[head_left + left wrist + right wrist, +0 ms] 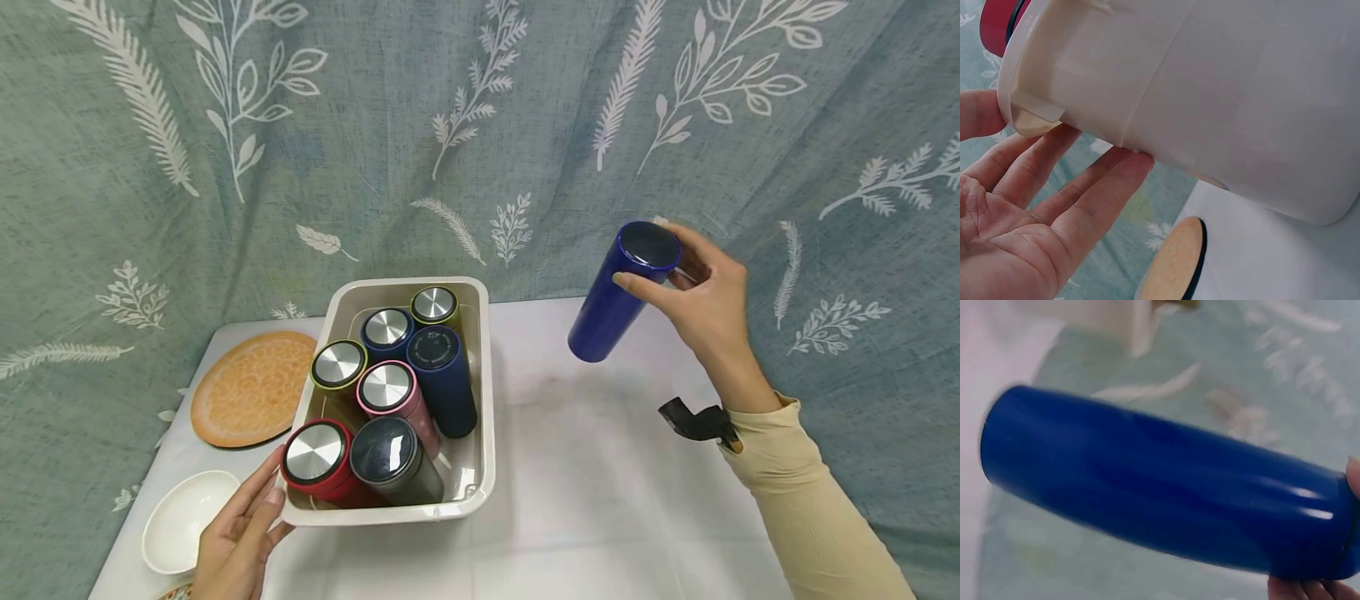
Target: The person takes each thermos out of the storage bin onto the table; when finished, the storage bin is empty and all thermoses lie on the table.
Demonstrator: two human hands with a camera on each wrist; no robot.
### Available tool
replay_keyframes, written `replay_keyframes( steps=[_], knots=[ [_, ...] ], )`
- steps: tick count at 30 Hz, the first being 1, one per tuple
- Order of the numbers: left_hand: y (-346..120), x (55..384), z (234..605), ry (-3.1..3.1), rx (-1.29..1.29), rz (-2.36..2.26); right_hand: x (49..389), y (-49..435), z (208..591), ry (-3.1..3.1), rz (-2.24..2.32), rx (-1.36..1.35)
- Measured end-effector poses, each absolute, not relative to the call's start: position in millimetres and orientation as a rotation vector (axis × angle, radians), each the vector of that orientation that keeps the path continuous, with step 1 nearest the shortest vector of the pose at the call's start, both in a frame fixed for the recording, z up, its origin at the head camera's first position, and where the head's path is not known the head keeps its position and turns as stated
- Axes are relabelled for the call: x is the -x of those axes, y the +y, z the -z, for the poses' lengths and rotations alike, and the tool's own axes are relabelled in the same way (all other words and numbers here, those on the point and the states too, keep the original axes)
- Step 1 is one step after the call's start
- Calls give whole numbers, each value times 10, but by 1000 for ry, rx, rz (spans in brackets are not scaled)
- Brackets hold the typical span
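A shiny blue thermos [606, 312] with a black lid hangs tilted above the table's right side. My right hand [708, 300] grips it near the lid, thumb on one side and fingers on the other; its body fills the right wrist view. At the near left corner of a cream plastic bin [489, 400], my left hand [234, 542] holds the rim, thumb at the lip and fingers against the outer wall. Several thermoses stand in the bin, among them a red one [317, 454], a grey one [397, 467], a pink one [388, 387] and a dark blue one [442, 375].
Left of the bin lies a round orange-patterned board [251, 387]. A white bowl [183, 521] sits nearer the front, with a patterned edge of another item just below it. A green-grey leaf-print curtain [390, 125] hangs behind the white table [585, 483].
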State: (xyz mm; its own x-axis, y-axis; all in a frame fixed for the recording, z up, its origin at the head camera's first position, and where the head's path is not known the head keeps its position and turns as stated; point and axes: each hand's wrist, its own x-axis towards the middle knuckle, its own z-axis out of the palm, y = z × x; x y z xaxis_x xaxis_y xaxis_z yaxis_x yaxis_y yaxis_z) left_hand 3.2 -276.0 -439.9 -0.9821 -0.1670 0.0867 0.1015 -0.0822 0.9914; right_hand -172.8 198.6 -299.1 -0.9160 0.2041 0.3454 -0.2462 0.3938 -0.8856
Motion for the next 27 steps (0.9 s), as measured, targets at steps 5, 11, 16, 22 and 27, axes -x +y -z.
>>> replay_keyframes(
  steps=[5,11,16,22,27],
  knots=[
    [-2772,-37,4403,-1977,-50,2189,2013,2209,3327,-2238,-1527,176],
    [-2778,-22,4400,-1983,-90,2195,2264,2443,3693,-2207,-1480,313],
    [-2771,-9,4386,-2006,-143,2181,2409,2599,3899,-2185,-1472,385],
    [-2777,-26,4365,-2031,-164,2177,2505,2703,4025,-2189,-1455,433],
    [-2785,-33,4361,-2027,-163,2179,2528,2750,4071,-2169,-1450,466]
  ],
)
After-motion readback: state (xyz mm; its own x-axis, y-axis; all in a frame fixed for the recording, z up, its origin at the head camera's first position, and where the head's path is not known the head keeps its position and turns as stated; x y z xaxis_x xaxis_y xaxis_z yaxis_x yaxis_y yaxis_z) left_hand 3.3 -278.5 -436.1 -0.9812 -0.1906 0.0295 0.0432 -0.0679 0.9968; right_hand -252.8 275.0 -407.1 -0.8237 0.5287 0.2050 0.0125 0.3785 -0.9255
